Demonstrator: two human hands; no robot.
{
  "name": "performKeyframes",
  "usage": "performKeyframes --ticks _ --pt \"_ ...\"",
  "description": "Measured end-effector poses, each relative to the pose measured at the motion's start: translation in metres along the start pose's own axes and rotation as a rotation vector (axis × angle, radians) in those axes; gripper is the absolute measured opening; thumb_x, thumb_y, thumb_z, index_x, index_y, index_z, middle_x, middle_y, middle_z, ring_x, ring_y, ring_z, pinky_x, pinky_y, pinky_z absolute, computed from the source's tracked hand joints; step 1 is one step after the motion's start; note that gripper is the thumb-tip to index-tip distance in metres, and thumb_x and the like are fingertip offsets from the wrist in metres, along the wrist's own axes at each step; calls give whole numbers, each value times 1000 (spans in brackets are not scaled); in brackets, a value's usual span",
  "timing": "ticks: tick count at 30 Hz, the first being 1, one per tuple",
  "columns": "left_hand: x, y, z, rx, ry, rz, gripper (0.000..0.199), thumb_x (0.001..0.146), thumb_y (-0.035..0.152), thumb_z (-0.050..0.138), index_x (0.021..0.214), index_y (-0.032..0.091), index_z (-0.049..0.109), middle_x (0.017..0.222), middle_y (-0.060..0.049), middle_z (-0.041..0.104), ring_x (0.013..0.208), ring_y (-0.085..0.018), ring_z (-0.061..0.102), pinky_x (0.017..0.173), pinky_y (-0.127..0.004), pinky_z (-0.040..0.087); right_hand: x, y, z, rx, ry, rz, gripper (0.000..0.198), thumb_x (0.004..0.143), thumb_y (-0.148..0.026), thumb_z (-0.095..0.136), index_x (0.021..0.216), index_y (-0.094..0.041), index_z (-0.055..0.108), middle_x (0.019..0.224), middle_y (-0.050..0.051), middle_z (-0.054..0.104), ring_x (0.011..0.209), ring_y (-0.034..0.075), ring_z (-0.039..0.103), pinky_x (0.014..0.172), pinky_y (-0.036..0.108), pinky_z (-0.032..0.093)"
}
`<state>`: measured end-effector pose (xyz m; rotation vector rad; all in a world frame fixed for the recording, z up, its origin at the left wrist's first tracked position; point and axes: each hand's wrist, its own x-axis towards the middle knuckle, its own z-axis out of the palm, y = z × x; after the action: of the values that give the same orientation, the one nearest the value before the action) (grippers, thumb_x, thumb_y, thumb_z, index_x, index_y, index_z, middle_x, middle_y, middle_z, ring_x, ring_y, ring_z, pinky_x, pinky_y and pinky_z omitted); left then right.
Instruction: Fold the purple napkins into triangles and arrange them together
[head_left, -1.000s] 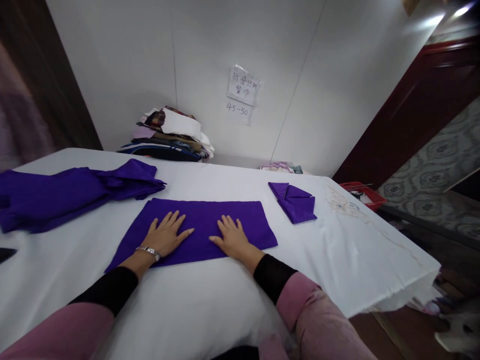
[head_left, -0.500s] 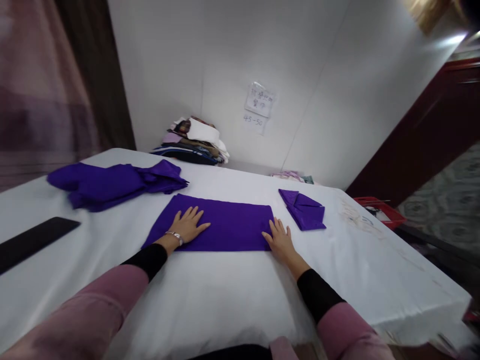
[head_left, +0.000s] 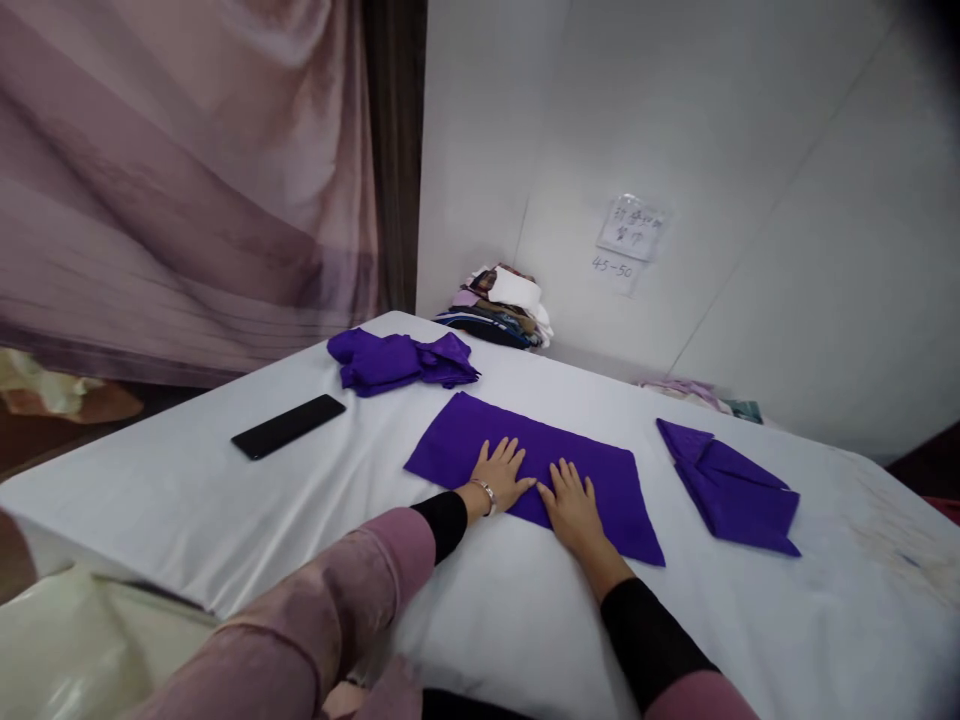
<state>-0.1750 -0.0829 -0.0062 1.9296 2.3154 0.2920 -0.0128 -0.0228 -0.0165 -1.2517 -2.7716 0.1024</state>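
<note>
A purple cloth (head_left: 600,470), folded into a long flat strip, lies in front of me on the white-covered table (head_left: 360,480). My left hand (head_left: 502,475) rests flat on its middle, fingers spread, with a bracelet at the wrist. Close beside it, my right hand (head_left: 574,505) also lies flat on the cloth, its thumb near the left thumb. Neither hand grips anything. To the right sits a purple cloth folded into a pointed shape (head_left: 742,495). Further back on the left is a loose heap of purple cloth (head_left: 390,362).
A black phone-like slab (head_left: 289,426) lies on the table at left. Behind the far edge are a pile of clothes (head_left: 502,310) and some pale fabric (head_left: 686,392). Paper signs (head_left: 630,230) hang on the wall. A pink curtain (head_left: 202,180) hangs at left.
My view has turned left. My right hand has moved from the cloth's right end to its middle, next to my left hand. Both hands stay flat on the cloth.
</note>
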Motion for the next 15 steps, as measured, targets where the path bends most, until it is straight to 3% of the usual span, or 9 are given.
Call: performKeyframes --ticks 4,9,12,15 --pt "-13 -61 -15 12 5 -106 76 81 68 21 140 20 30 150 -9 21 138 -27 12 110 -51 6 0 -1 0 4 -20 31 61 92 -50 19 140 -14 31 149 9 22 137 24 14 108 45 10" --pt "-42 -132 -41 64 35 -293 79 82 67 20 140 13 28 149 -15 21 138 -31 13 108 -55 5 -1 -3 0 -4 -19 24 62 92 -50 19 140 -14 31 148 9 22 137 25 14 108 46 10" --pt "-49 -146 -48 84 43 -332 78 82 66 22 139 13 29 149 -14 23 137 -30 15 108 -53 6 -2 -4 -1 -20 -20 14 61 92 -49 19 140 -14 32 148 9 22 137 25 15 107 46 11" --pt "-44 -136 -48 88 63 -340 80 82 66 22 139 11 29 148 -17 22 136 -33 16 107 -58 7 -2 -5 -2 -34 -31 4 60 92 -48 20 140 -15 32 148 9 22 137 25 14 107 46 11"
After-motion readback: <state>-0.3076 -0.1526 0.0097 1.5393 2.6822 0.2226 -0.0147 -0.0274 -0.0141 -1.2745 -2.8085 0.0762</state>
